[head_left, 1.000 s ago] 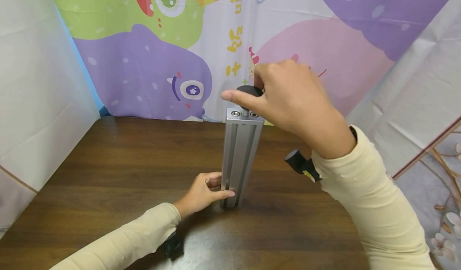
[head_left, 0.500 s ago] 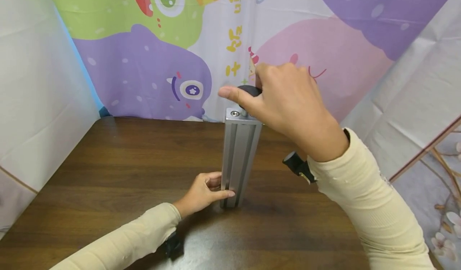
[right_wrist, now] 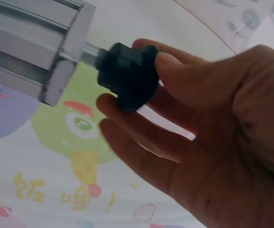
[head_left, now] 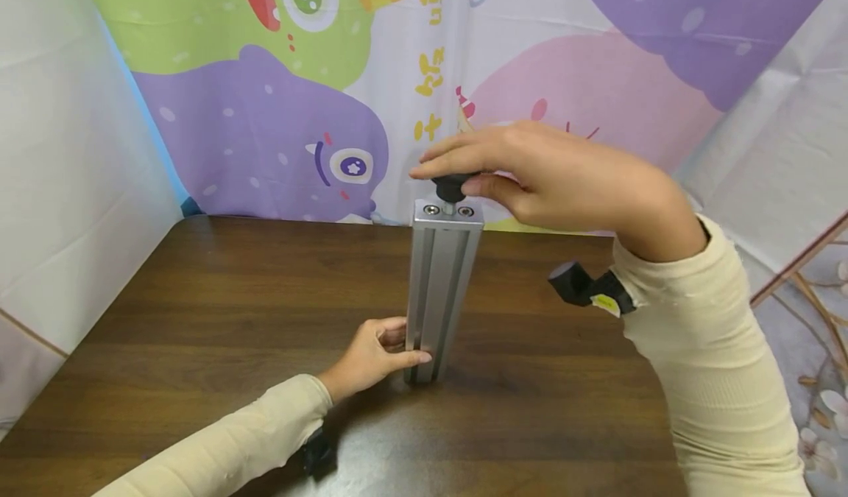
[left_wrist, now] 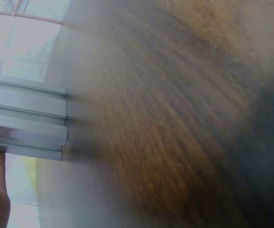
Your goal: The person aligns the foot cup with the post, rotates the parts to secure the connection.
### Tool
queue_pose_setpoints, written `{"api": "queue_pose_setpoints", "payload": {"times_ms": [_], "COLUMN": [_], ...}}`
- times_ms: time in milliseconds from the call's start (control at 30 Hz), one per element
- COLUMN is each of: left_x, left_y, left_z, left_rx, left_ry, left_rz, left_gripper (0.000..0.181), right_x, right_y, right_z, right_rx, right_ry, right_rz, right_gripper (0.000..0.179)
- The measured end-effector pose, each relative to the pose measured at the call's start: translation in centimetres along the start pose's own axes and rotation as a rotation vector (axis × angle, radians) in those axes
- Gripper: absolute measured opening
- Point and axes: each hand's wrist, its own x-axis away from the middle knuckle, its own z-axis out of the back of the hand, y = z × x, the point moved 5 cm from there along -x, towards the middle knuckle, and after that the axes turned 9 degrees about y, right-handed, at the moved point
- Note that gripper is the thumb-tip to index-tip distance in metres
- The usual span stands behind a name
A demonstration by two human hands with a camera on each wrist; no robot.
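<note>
A silver aluminium profile (head_left: 439, 298) with grooved sides stands upright on the wooden table. Near its foot my left hand (head_left: 367, 355) grips it, thumb across the front face and fingers at the left side. In the left wrist view the profile's lower end (left_wrist: 27, 118) meets the table. On top, a black lobed knob (right_wrist: 127, 76) sits on a metal stem (right_wrist: 92, 54) rising from the end plate (head_left: 447, 221), between two socket screws. My right hand (head_left: 530, 173) holds this knob, thumb against one side and fingers spread around the other.
The brown table (head_left: 232, 298) reaches back to a cartoon-printed curtain (head_left: 265, 143). Pale fabric walls (head_left: 59, 151) stand at the left and right. Black wrist mounts (head_left: 586, 287) stick out from both sleeves.
My right hand has turned about the knob: its wrist swung right and its thumb moved from the left to the near right side. The left hand and profile have stayed put.
</note>
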Motion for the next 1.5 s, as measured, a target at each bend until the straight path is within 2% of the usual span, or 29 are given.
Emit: {"api": "queue_pose_setpoints", "payload": {"times_ms": [100,167,267,367,467,667,767,867,967,1033,1133,1200,1267,1333,1433,1500], "left_x": [0.0,0.1,0.1,0.1,0.1,0.0,0.0,0.0,-0.1,-0.1,-0.1,-0.1,0.0,0.0,0.0,0.0], "left_y": [-0.1,-0.1,0.0,0.1,0.2,0.1,0.0,0.0,-0.1,-0.1,0.0,0.1,0.0,0.0,-0.1,-0.1], "left_z": [0.0,0.0,0.0,0.0,0.0,0.1,0.1,0.1,0.0,0.0,0.1,0.1,0.1,0.1,0.1,0.0], "left_rx": [0.004,0.009,0.013,0.015,0.017,-0.003,-0.011,-0.003,0.005,0.007,0.007,0.010,0.015,0.019,0.028,0.035], "left_ry": [-0.003,-0.004,-0.009,-0.009,-0.010,-0.007,-0.007,-0.010,-0.012,-0.014,-0.016,-0.017,-0.016,-0.013,-0.010,-0.009], "left_rz": [0.000,0.007,0.013,0.007,0.000,-0.005,-0.009,-0.002,-0.003,-0.013,-0.024,-0.022,-0.010,0.006,0.019,0.023], "left_gripper": [0.044,0.043,0.042,0.043,0.043,0.043,0.043,0.043,0.043,0.042,0.042,0.042,0.044,0.045,0.045,0.045], "right_x": [-0.3,-0.7,-1.2,-1.5,-1.8,-1.9,-1.8,-1.6,-1.1,-0.7,-0.2,0.0,0.0,-0.1,-0.3,-0.5], "right_y": [0.0,0.0,0.1,0.0,-0.1,-0.3,-0.3,-0.1,0.2,0.5,0.6,0.6,0.6,0.5,0.4,0.4], "right_z": [0.0,0.0,-0.1,-0.2,-0.4,-0.6,-0.7,-0.4,0.0,0.4,0.8,0.9,0.8,0.6,0.4,0.4], "right_rx": [0.035,0.087,0.196,0.294,0.377,0.438,0.438,0.382,0.278,0.210,0.109,0.067,0.021,0.004,0.013,0.047], "right_ry": [0.058,0.115,0.218,0.318,0.371,0.400,0.406,0.371,0.266,0.174,0.040,-0.009,-0.035,-0.027,0.010,0.051], "right_rz": [-0.052,-0.152,-0.317,-0.410,-0.433,-0.470,-0.473,-0.481,-0.472,-0.424,-0.278,-0.156,-0.060,0.004,0.001,-0.062], "right_gripper": [0.032,0.030,0.040,0.050,0.059,0.065,0.065,0.062,0.052,0.045,0.039,0.042,0.044,0.043,0.035,0.029]}}
